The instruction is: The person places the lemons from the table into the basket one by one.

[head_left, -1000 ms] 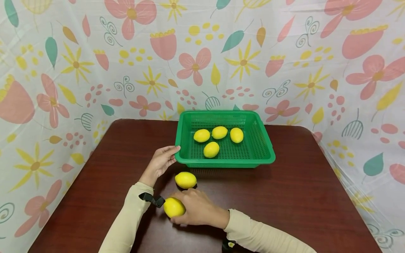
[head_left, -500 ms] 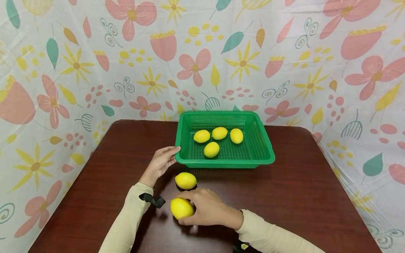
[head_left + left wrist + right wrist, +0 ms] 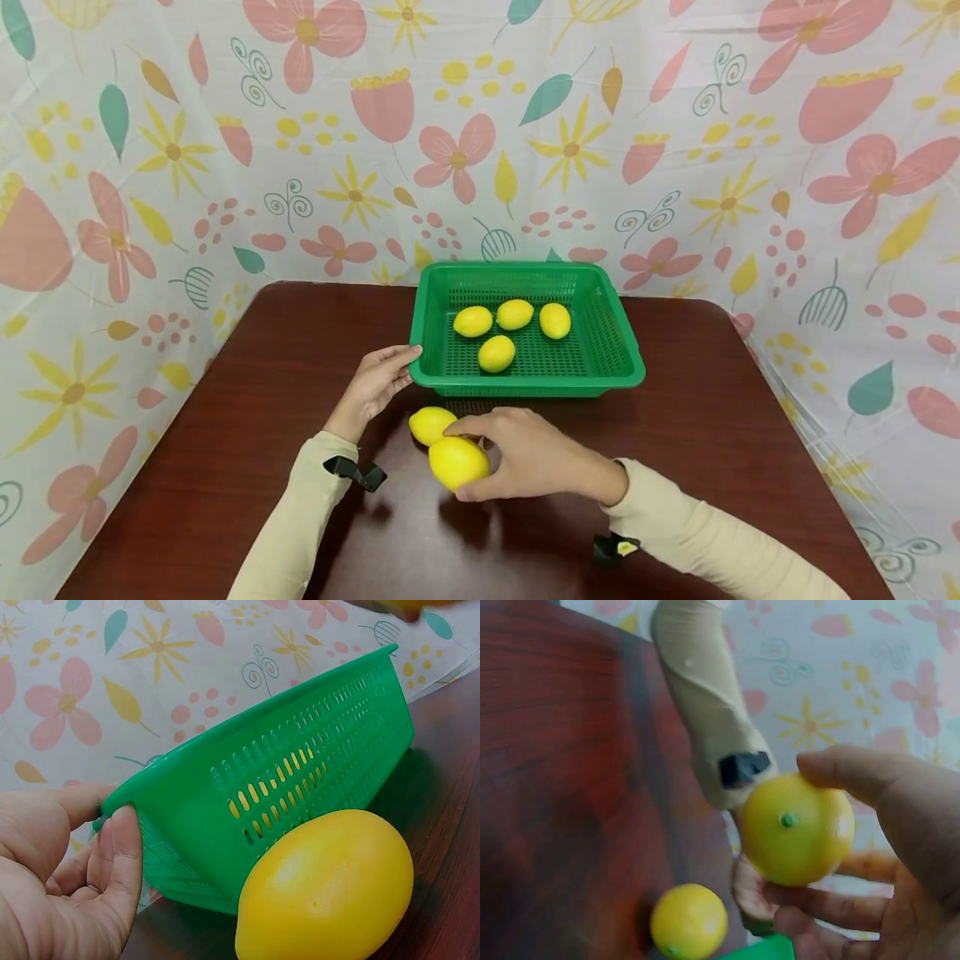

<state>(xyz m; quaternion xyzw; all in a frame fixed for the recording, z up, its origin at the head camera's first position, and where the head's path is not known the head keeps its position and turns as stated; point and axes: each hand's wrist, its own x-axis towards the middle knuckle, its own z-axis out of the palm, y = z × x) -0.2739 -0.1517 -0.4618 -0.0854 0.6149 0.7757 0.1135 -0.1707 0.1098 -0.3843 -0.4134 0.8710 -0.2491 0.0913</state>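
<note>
My right hand point(image 3: 528, 457) grips a lemon point(image 3: 458, 463) between thumb and fingers, held above the table. In the right wrist view this lemon point(image 3: 796, 829) shows a green stem end. Another lemon point(image 3: 431, 425) lies on the table just in front of the basket, partly behind the held one. My left hand point(image 3: 372, 385) pinches the left rim of the green plastic basket point(image 3: 525, 388); the left wrist view shows the thumb and fingers at the basket's rim point(image 3: 172, 761). Inside the basket lie several lemons point(image 3: 497, 354).
The basket stands on a dark reddish-brown table point(image 3: 712, 433), toward its back edge. A floral-patterned curtain point(image 3: 480, 150) hangs behind and along both sides. Black straps with small cameras point(image 3: 355, 472) sit on both wrists.
My right hand has lifted the lemon off the table and moved it right and toward the basket. My left hand has stayed at the basket's rim.
</note>
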